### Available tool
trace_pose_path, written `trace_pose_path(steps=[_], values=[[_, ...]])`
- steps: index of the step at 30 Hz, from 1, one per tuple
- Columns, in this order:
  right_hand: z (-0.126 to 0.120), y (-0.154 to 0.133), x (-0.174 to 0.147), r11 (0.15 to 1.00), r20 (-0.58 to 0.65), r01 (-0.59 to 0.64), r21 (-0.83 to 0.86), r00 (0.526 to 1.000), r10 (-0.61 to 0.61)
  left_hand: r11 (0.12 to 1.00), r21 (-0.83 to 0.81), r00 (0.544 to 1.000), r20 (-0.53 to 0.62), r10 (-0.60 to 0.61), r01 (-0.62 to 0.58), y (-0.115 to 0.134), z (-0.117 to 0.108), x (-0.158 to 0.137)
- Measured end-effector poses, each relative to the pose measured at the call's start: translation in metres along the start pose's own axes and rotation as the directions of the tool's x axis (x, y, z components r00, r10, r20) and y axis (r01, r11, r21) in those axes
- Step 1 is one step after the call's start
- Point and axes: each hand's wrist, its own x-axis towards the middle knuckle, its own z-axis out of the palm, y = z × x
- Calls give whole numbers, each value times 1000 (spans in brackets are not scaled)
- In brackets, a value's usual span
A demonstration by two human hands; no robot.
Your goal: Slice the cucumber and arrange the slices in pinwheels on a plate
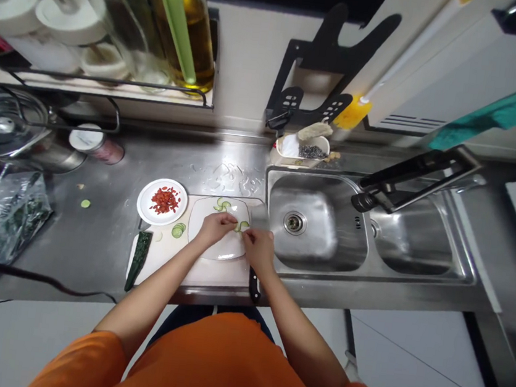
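Note:
A white square plate (pixel 227 252) lies on a pale cutting board (pixel 161 263). Over its right side my left hand (pixel 217 226) and my right hand (pixel 258 248) meet, fingertips pinched at a thin cucumber slice (pixel 244 225). More cucumber slices (pixel 222 205) sit fanned at the plate's far edge. A small stack of cucumber slices (pixel 178 230) rests on the board left of the plate. The cut cucumber (pixel 139 257) lies at the board's left edge. Beside my right hand is a kitchen knife (pixel 254 285), its blade partly hidden behind the hand.
A round white plate of red berries (pixel 164 200) overlaps the board's far left corner. To the right is a double sink (pixel 319 225) with a faucet (pixel 393 190). Plastic bags of greens (pixel 3 220), a jar (pixel 97 143) and a pot (pixel 5 121) stand at left, below a bottle rack (pixel 158 90).

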Motion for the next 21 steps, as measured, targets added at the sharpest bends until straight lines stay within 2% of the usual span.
trace_pose_path(steps=[3,7,14,21], values=[[4,0,4,994,-18,-93,-51,996,92,981,151,992,-22,124,-119,0,4,8],[4,-4,5,981,-28,-173,-83,985,172,950,265,984,-21,174,-163,-1,7,12],[2,-11,4,957,-16,-270,-105,963,270,932,302,976,-13,216,-202,-2,9,13],[6,-12,5,949,5,-296,-107,954,299,919,311,967,-6,255,-240,-4,8,15]])
